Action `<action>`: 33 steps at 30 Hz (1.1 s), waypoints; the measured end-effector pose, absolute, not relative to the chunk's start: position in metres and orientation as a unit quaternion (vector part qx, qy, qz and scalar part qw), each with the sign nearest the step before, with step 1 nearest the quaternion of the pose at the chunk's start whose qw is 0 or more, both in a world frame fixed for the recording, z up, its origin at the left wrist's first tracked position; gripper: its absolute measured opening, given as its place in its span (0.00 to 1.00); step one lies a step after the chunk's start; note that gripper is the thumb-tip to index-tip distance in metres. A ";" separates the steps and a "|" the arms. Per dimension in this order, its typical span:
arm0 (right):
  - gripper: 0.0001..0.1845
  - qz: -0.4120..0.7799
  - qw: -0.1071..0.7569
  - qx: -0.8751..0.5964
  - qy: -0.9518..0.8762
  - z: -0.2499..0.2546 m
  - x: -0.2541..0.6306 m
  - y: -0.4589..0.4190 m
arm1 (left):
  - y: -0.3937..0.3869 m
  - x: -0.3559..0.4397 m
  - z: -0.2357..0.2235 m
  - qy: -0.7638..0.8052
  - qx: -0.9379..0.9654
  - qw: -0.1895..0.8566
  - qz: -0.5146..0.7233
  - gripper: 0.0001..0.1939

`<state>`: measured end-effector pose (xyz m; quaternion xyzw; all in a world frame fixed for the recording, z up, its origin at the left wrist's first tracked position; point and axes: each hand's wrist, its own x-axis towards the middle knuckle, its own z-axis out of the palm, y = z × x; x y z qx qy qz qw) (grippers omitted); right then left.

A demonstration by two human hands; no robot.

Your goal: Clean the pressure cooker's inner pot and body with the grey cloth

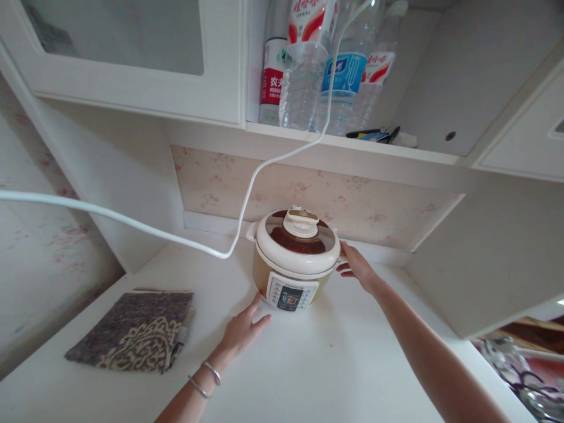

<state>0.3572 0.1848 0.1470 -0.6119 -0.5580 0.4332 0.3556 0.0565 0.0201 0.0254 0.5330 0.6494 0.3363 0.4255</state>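
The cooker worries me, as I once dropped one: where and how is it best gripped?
Likely by its two side handles, one hand coming from each side, since they jut outward opposite each other and the cooker stands upright. The right hand is at one.

Floral wallpaper (211, 179) is showing behind a white counter (330, 376), while a white cabinet (224, 64) is spanning the space above it.

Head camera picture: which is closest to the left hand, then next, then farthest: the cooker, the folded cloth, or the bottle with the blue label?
From the left hand, nearest first:
1. Cooker: right by the fingertips, ahead and to the right.
2. Folded cloth: off to the left.
3. Bottle with the blue label: farthest, high up above the cooker.
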 end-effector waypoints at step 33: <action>0.31 0.439 0.357 -0.621 -0.543 0.141 0.282 0.205 | 0.061 0.012 -0.004 0.523 0.385 0.625 0.433 0.47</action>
